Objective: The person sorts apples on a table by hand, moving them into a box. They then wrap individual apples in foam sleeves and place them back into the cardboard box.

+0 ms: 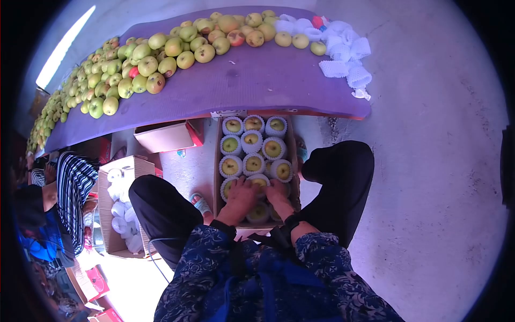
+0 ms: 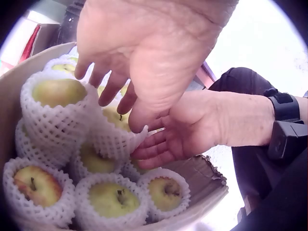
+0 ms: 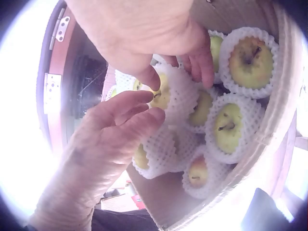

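Observation:
Between my two hands is a yellow-green apple [image 3: 162, 95] in a white foam net, standing in a cardboard box [image 1: 216, 188] of netted apples. My left hand [image 1: 240, 199] holds it from the left; in the left wrist view its thumb lies near the net's edge while its fingers reach over the far side. On the right, my right hand [image 1: 278, 197] has its fingertips against the foam net [image 2: 120, 139]. The right wrist view shows its thumb and fingers on either side of the apple. Other netted apples [image 1: 252, 141] fill the box in rows around them.
A purple-covered table [image 1: 252, 80] beyond the box bears a long heap of bare apples [image 1: 142, 52] and a pile of foam nets [image 1: 343, 43]. A carton of white nets [image 1: 104, 214] stands to the left. Another person [image 1: 40, 214] sits at far left.

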`<action>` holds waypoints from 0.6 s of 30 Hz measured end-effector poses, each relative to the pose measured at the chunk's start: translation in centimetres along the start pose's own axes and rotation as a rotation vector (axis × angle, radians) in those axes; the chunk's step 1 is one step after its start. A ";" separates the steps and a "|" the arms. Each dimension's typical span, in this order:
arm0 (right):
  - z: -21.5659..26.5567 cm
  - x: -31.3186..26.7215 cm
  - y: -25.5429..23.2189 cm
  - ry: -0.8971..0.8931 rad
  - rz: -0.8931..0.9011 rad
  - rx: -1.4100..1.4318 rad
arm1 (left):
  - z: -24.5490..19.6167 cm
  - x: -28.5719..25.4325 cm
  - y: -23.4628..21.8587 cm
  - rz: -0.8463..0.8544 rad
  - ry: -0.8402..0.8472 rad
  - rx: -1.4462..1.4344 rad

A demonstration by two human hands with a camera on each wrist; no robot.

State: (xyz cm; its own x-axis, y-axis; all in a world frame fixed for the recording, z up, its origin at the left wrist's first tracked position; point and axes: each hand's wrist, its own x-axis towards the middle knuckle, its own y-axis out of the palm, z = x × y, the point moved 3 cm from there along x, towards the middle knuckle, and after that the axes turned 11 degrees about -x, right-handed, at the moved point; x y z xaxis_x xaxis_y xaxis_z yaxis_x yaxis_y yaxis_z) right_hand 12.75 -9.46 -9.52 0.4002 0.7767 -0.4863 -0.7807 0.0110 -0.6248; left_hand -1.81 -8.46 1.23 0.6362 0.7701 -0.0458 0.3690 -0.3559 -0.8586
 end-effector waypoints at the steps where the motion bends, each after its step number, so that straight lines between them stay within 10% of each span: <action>1: 0.1 -0.1 -0.1 0.001 0.000 -0.005 | 0.1 0.0 0.1 0.000 0.000 0.003; 18: 0.9 -0.7 -0.4 0.000 0.069 0.101 | 0.4 0.0 0.6 -0.027 0.015 0.068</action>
State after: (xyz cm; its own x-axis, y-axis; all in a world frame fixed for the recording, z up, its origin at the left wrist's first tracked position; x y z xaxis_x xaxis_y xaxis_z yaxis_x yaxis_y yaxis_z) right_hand 12.37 -9.42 -8.38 0.3438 0.7778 -0.5262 -0.8510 0.0211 -0.5248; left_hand -1.83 -8.50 0.48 0.6367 0.7709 -0.0152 0.3396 -0.2981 -0.8921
